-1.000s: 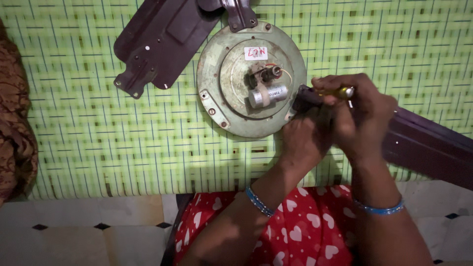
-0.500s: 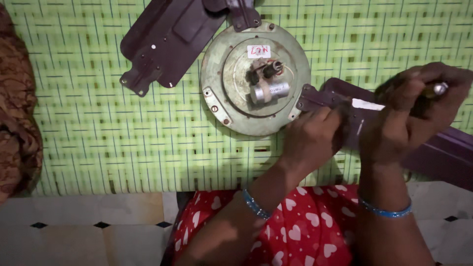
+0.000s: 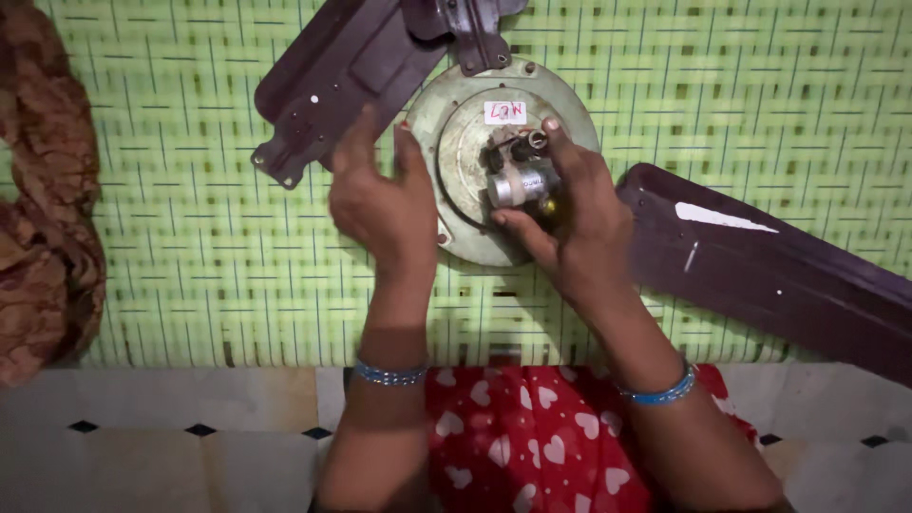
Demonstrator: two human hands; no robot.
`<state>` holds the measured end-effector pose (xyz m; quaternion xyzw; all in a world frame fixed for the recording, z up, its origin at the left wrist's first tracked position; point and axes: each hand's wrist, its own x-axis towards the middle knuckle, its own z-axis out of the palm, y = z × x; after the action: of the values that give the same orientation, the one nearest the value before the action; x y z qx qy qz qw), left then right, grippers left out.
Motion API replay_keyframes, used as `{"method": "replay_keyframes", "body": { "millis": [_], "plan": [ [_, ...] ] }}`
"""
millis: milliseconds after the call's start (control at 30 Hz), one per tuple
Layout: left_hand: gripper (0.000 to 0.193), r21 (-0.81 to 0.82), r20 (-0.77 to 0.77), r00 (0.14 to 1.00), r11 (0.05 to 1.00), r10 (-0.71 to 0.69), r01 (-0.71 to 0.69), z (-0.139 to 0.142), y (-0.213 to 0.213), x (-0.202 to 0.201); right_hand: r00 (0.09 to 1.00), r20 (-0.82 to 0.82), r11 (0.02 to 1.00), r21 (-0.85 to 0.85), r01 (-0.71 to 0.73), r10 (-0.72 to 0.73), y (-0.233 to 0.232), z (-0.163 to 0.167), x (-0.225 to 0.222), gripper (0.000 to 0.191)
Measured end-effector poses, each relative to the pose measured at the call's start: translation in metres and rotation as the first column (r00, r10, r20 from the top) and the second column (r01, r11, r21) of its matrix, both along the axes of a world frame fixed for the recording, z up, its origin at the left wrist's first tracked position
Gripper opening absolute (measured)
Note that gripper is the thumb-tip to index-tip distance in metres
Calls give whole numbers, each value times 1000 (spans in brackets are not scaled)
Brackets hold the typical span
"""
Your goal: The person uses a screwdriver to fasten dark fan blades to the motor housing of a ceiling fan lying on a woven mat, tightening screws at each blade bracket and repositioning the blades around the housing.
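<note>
A round pale-green ceiling fan motor (image 3: 456, 142) lies on a green woven mat. My right hand (image 3: 575, 223) rests on its centre, thumb and fingers closed around the silver cylinder (image 3: 513, 185) and the dark parts of the hub. My left hand (image 3: 380, 204) is open with its fingers spread, palm toward the motor's left rim and over the root of a dark purple blade (image 3: 332, 76). That blade is still bolted on at the upper left. A second dark purple blade (image 3: 779, 271) lies loose on the mat to the right, apart from the motor.
The green mat (image 3: 190, 266) covers the floor ahead; white tiles with small black diamonds (image 3: 142, 437) run along its near edge. A brown patterned cloth (image 3: 43, 228) is heaped at the left. My red heart-print clothing (image 3: 532, 446) is at the bottom.
Both hands left the right-hand blade's bracket and moved to the motor. That blade now lies separate, farther right. The right hand took hold of the hub; the left hand opened.
</note>
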<state>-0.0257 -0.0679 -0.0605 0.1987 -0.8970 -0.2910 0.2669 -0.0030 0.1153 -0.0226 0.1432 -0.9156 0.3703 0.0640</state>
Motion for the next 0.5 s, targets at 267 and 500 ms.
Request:
{"method": "replay_keyframes", "body": {
  "millis": [267, 500],
  "plan": [
    [32, 52, 211, 977, 998, -33, 22, -18, 19, -1, 999, -24, 998, 44, 40, -39, 9, -18, -2, 87],
    [45, 200, 202, 937, 949, -284, 244, -23, 56, -2, 983, -84, 981, 90, 172, -165, 44, -26, -10, 74]
  ]
}}
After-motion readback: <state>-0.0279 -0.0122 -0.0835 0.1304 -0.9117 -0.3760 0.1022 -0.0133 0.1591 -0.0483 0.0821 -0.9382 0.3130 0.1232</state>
